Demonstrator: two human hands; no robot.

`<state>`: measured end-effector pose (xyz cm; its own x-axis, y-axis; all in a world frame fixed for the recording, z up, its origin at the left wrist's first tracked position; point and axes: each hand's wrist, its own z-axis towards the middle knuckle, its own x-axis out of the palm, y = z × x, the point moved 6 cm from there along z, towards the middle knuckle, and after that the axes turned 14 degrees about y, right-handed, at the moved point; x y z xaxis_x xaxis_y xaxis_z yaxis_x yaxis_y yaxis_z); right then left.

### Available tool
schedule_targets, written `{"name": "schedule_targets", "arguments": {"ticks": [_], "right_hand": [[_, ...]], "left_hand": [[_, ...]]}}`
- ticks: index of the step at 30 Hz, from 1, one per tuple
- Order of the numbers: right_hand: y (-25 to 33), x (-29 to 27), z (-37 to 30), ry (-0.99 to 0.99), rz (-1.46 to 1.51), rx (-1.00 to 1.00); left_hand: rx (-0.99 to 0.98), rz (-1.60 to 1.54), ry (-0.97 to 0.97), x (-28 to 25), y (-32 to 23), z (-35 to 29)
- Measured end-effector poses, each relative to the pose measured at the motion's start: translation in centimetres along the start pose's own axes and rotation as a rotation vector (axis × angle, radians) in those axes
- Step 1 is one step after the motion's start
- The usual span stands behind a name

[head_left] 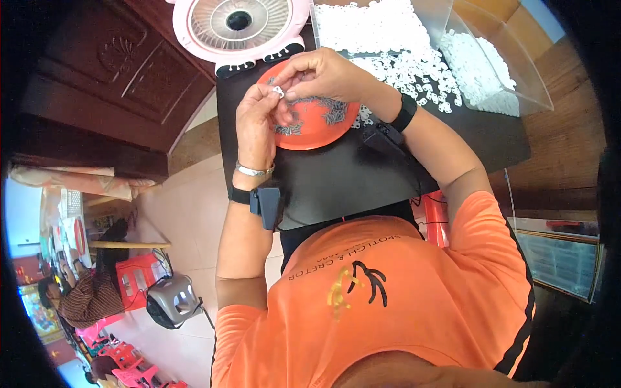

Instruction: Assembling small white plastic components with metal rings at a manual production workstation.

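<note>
The small white piece (278,91), its long axis too small to tell, sits pinched in the left hand's (257,108) fingers above the orange bowl (312,141), the right hand's (323,74) fingers just rightward, their grip unclear.

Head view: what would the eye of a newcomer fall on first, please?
Probably the bright orange shirt, filling the lower middle. Next comes the pink fan at the top edge, left of the heaped white pieces. Over the orange-red dish, the left hand holds a small white piece, the right hand close beside it.
</note>
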<state>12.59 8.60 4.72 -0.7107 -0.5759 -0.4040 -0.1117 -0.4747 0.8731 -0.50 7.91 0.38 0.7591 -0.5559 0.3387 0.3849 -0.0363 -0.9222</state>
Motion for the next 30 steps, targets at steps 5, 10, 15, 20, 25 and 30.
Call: {"name": "schedule_targets", "arguments": {"ticks": [5, 10, 15, 20, 25, 30], "right_hand": [[0.4, 0.3, -0.1, -0.028, -0.058, 0.032], [0.8, 0.6, -0.1, -0.06, -0.396, -0.125], [1.1, 0.9, -0.2, -0.034, -0.442, -0.162], [-0.7, 0.4, -0.3, 0.051, -0.512, 0.087], [-1.7, 1.8, -0.8, 0.235, -0.813, 0.216], [-3.4, 2.6, -0.8, 0.263, -0.932, 0.218]], "left_hand": [[-0.01, 0.073, -0.082, -0.2, 0.0, -0.2], [-0.076, 0.047, -0.056, -0.1, 0.6, -0.3], [-0.15, 0.167, -0.043, -0.4, 0.1, -0.2], [0.002, 0.185, -0.22, -2.0, -1.1, -0.6], [0.046, 0.145, -0.26, -2.3, -1.1, -0.7], [0.059, 0.142, -0.277, -2.1, -1.4, -0.8]]}}
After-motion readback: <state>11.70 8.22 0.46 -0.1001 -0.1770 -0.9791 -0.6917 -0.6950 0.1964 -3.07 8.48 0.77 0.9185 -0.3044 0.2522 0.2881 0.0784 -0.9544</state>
